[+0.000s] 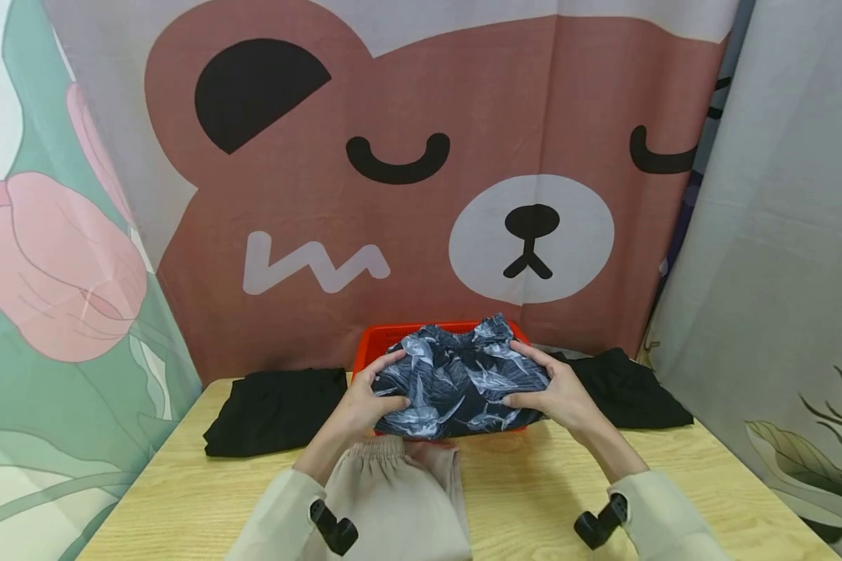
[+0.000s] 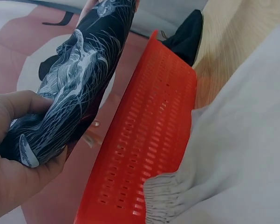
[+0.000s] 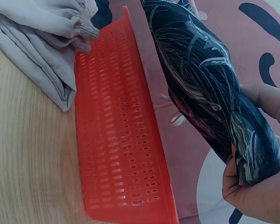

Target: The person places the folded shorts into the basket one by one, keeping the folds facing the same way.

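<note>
Both hands hold a folded pair of dark shorts [image 1: 459,386] with a white leaf print, lifted over the front of the red basket [image 1: 374,343]. My left hand [image 1: 366,396] grips the left side, thumb in front; in the left wrist view, its fingers curl under the folded cloth [image 2: 79,88]. On the opposite side, my right hand [image 1: 564,395] pinches the shorts between thumb and fingers. A pale drawstring [image 3: 177,119] dangles below them in the right wrist view. The basket's slotted wall [image 3: 116,126] stands below the cloth.
Beige elastic-waist trousers [image 1: 400,502] lie on the wooden table [image 1: 533,499] in front of the basket. One folded black garment [image 1: 277,409] lies to the left, another black garment [image 1: 627,389] to the right. A bear-print curtain [image 1: 463,101] hangs behind.
</note>
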The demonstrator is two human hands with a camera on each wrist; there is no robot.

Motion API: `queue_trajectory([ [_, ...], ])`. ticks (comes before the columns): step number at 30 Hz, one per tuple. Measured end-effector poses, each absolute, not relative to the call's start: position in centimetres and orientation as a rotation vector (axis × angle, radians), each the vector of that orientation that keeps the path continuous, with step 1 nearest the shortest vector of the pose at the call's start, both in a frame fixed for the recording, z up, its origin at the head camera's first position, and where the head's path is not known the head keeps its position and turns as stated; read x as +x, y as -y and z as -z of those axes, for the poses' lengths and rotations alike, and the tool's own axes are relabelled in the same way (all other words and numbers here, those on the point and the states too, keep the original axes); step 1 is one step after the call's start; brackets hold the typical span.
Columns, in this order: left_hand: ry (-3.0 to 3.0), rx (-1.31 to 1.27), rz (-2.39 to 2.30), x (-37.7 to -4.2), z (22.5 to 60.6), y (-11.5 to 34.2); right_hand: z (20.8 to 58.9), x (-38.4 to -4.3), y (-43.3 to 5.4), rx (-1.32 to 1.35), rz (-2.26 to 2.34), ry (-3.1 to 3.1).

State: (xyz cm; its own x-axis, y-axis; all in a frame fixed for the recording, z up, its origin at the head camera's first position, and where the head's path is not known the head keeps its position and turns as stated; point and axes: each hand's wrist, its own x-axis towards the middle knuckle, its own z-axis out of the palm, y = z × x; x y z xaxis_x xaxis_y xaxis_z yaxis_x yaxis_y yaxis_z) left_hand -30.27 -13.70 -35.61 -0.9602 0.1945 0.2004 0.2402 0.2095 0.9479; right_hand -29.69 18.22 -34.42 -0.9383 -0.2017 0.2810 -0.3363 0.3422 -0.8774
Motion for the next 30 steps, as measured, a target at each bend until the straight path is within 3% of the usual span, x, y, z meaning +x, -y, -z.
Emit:
queue_trajectory([
  [30, 2.422, -0.370, 1.802, -33.8, 33.5, 13.3, 33.4, -33.4, -18.0, 0.498, -1.799, 2.471],
])
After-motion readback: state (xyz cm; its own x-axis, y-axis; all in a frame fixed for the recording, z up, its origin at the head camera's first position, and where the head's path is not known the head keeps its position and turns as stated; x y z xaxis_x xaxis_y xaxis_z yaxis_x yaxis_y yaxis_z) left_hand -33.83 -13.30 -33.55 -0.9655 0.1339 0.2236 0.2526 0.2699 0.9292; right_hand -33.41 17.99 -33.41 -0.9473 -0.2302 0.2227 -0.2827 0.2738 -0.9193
